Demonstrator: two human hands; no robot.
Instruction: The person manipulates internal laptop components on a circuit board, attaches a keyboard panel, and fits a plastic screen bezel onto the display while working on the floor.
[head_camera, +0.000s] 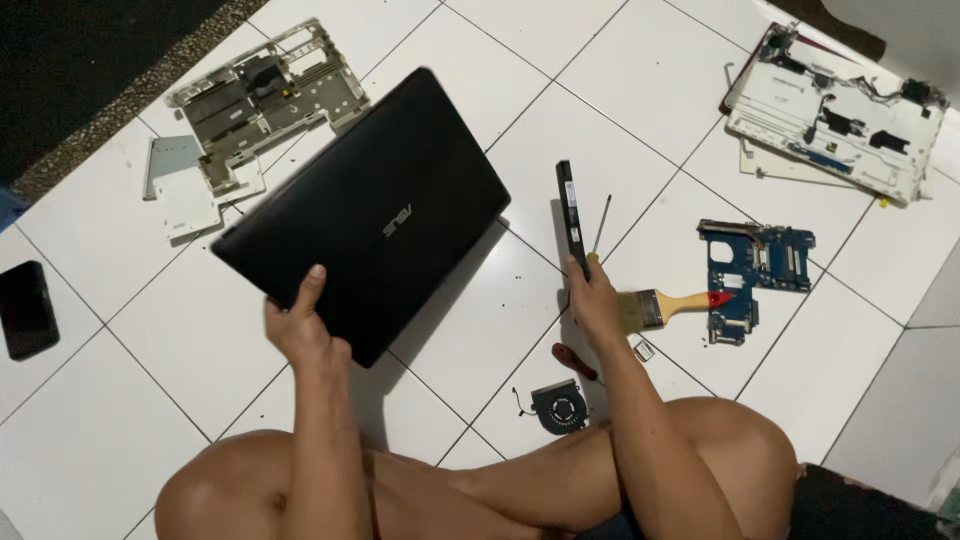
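We sit cross-legged on the white tiled floor (90, 450), and our left hand (300, 325) grips the near edge of a large black closed laptop (365, 215), thumb on top, lifting it tilted above the tiles so that it casts a shadow beneath. Our right hand (592, 295) is closed around a thin black rectangular drive module (571, 215) held upright and pointing toward 12 o'clock, together with a slim screwdriver with a yellow handle (599, 228) just beside it. Touching that hand at 3 o'clock lies a flat paintbrush with a wooden handle and red tip (668, 305), and further toward 3 o'clock a blue circuit board (755, 268) rests on the floor. At 6 o'clock from the right hand we see a red-handled screwdriver (575, 361) and, just below it, a small round black cooling fan (560, 406) close to our knee. At 11 o'clock from the laptop lies a white stripped laptop chassis frame (265, 90) with a grey metal plate (180, 185) beside it. At the far 2 o'clock corner sits a white opened laptop base with cables (835, 115), well apart from both hands. A black phone (27, 308) lies at the 9 o'clock edge.
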